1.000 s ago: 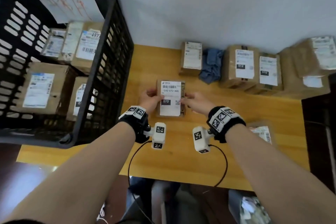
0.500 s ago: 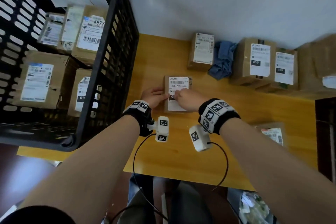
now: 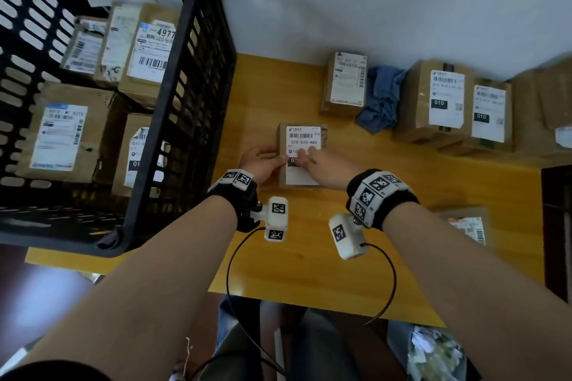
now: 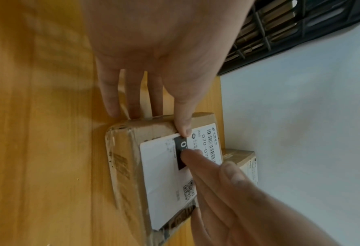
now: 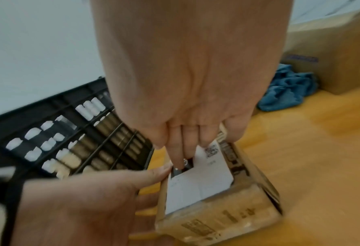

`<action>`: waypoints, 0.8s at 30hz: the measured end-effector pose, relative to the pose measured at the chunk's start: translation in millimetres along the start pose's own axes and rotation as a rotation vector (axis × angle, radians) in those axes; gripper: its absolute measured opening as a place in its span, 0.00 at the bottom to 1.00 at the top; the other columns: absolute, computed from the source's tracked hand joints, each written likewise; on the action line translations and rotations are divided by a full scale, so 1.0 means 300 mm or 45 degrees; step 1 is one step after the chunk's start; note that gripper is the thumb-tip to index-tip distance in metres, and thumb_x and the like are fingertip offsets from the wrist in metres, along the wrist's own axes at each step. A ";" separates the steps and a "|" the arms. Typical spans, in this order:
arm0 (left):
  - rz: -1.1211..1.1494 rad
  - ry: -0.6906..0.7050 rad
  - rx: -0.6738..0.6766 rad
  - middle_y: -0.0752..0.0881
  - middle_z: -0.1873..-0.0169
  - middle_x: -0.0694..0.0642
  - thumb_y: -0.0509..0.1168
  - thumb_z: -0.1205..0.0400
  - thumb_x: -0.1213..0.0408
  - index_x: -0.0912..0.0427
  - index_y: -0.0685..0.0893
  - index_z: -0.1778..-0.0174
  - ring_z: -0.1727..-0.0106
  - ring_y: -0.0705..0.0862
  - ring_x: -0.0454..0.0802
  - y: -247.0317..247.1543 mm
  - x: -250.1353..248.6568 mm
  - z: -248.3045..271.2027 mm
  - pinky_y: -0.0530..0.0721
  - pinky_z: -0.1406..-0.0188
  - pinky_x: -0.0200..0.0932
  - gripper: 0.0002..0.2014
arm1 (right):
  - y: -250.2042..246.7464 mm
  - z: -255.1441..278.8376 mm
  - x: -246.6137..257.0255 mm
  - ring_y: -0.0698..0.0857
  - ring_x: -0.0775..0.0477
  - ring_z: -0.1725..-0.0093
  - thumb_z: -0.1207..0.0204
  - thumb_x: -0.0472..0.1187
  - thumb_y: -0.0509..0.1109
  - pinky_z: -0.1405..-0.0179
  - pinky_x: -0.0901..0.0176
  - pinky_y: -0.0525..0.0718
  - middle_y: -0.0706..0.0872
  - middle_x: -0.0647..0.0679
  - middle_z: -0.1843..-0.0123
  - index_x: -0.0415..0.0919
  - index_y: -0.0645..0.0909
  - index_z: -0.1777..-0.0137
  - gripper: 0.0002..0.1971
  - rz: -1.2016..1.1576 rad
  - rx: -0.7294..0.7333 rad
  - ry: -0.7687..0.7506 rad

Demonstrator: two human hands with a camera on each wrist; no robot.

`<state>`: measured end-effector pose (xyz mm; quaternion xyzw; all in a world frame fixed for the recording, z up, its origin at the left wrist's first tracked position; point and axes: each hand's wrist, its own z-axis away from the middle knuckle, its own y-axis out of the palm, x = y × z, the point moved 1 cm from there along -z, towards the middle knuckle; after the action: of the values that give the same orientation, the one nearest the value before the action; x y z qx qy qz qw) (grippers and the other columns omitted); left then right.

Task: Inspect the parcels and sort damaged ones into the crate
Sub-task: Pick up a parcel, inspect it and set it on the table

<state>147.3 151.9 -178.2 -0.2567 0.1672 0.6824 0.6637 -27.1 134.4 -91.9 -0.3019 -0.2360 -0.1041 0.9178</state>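
The small brown cardboard parcel with the white label [image 3: 301,154] lies flat on the yellow wooden desk [image 3: 309,257] under both my hands. My left hand [image 3: 263,161] grips its left edge; my right hand [image 3: 325,164] presses straight fingers on the label. I'm mid-inspection. Next I'd judge damage, then lift it left toward the black slatted plastic crate [image 3: 192,102].

A brown cardboard parcel [image 3: 301,158] bears a white label with black barcode stripes and a black block, the table [image 3: 387,226] is honey-yellow wood, the slotted crate [image 3: 192,120] black, the crumpled cloth [image 3: 382,99] blue, and the wristbands [image 3: 380,195] black-and-white checkered
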 end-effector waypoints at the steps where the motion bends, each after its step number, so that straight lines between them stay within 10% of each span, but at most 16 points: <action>1: 0.020 -0.006 0.001 0.91 0.38 0.56 0.81 0.21 0.58 0.45 0.85 0.40 0.37 0.89 0.58 0.001 0.003 0.003 0.90 0.55 0.53 0.17 | 0.003 0.010 -0.018 0.78 0.36 0.24 0.06 0.45 0.55 0.32 0.50 0.76 0.81 0.37 0.25 0.37 0.80 0.25 0.19 -0.127 -0.034 -0.025; 3: 0.046 -0.026 0.030 0.90 0.36 0.56 0.80 0.20 0.56 0.48 0.83 0.31 0.36 0.88 0.57 0.003 0.014 0.010 0.90 0.55 0.52 0.23 | 0.011 0.032 -0.051 0.73 0.46 0.17 0.08 0.43 0.60 0.21 0.53 0.73 0.74 0.47 0.15 0.45 0.78 0.20 0.19 -0.426 -0.222 -0.040; 6: 0.066 0.016 0.113 0.86 0.28 0.55 0.78 0.18 0.51 0.48 0.75 0.19 0.32 0.86 0.56 0.016 0.035 0.012 0.88 0.35 0.63 0.32 | 0.032 0.030 -0.081 0.80 0.53 0.26 0.10 0.42 0.64 0.36 0.62 0.82 0.76 0.52 0.17 0.49 0.76 0.18 0.21 -0.684 -0.500 0.051; 12: 0.254 -0.049 0.169 0.86 0.36 0.55 0.62 0.09 0.45 0.41 0.76 0.31 0.37 0.86 0.58 0.048 0.012 0.063 0.89 0.51 0.56 0.12 | 0.037 0.024 -0.110 0.86 0.57 0.37 0.12 0.42 0.66 0.38 0.60 0.85 0.86 0.55 0.29 0.49 0.80 0.22 0.19 -1.010 -0.711 0.107; 18: 0.217 0.244 -0.043 0.87 0.40 0.56 0.82 0.23 0.56 0.48 0.81 0.45 0.39 0.88 0.54 0.055 -0.028 0.037 0.89 0.43 0.51 0.18 | 0.050 0.008 -0.114 0.89 0.48 0.39 0.11 0.43 0.67 0.32 0.37 0.87 0.90 0.51 0.39 0.48 0.84 0.30 0.12 -1.317 -0.589 0.180; 22: 0.155 0.247 -0.082 0.88 0.38 0.57 0.85 0.26 0.58 0.51 0.82 0.37 0.39 0.89 0.53 0.064 -0.035 0.034 0.90 0.37 0.55 0.25 | 0.024 0.012 -0.072 0.83 0.47 0.29 0.09 0.50 0.61 0.24 0.49 0.78 0.85 0.49 0.27 0.44 0.79 0.21 0.21 -0.965 -0.496 0.153; 24: 0.156 0.209 -0.070 0.89 0.38 0.56 0.86 0.28 0.57 0.52 0.82 0.33 0.39 0.89 0.54 0.068 -0.033 0.038 0.90 0.37 0.59 0.29 | -0.015 0.045 -0.048 0.85 0.46 0.40 0.07 0.51 0.57 0.39 0.54 0.78 0.89 0.42 0.37 0.40 0.85 0.30 0.20 -0.625 -0.627 0.078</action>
<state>125.4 148.9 -165.4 -0.3192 0.2175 0.7028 0.5973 -46.0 139.6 -87.3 -0.4453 -0.2416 -0.3846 0.7716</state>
